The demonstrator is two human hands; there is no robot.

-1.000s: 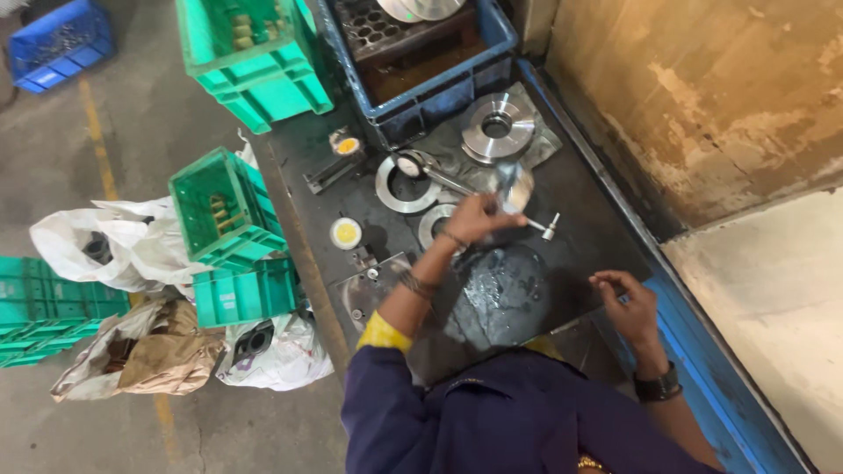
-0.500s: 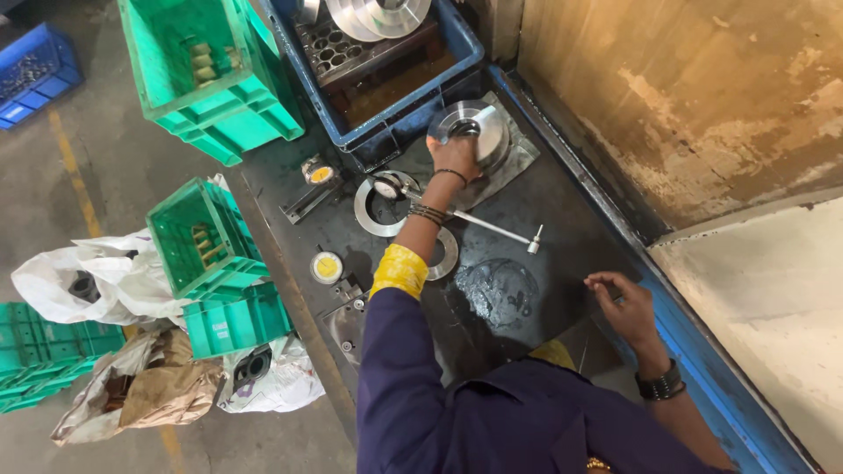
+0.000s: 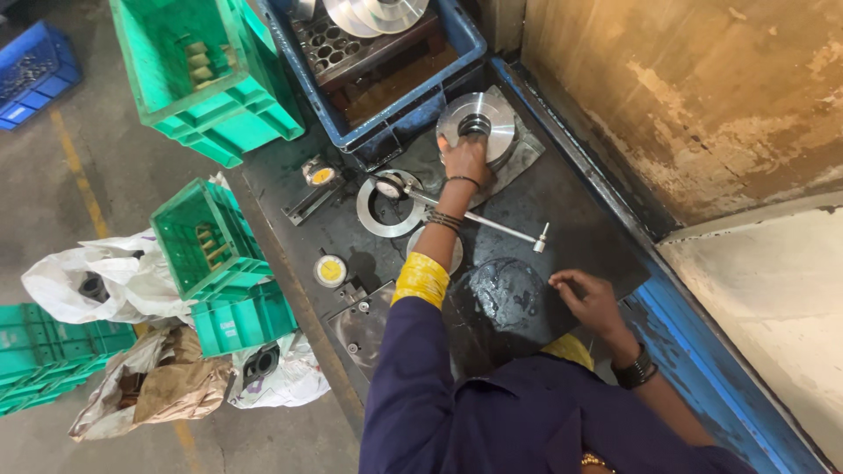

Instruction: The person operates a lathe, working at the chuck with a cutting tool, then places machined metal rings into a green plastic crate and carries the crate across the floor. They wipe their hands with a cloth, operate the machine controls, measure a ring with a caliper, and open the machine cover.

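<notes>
Left hand (image 3: 465, 160) grip closed on steel disc (image 3: 479, 123) | right hand (image 3: 590, 298) fingers spread, resting on dark bench (image 3: 580, 219)

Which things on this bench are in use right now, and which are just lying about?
In hand: left hand on the metal disc; right hand on the dark bench.

Lying about: flat ring, long rod, yellow dials, green crates, blue crate, bags.

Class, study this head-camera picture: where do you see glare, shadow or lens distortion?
Head view: glare whitens the metal disc under the left hand; the person's shadow darkens the black bench near the right hand; wide-angle distortion tilts the green crates outward; focus is mostly sharp.
</notes>
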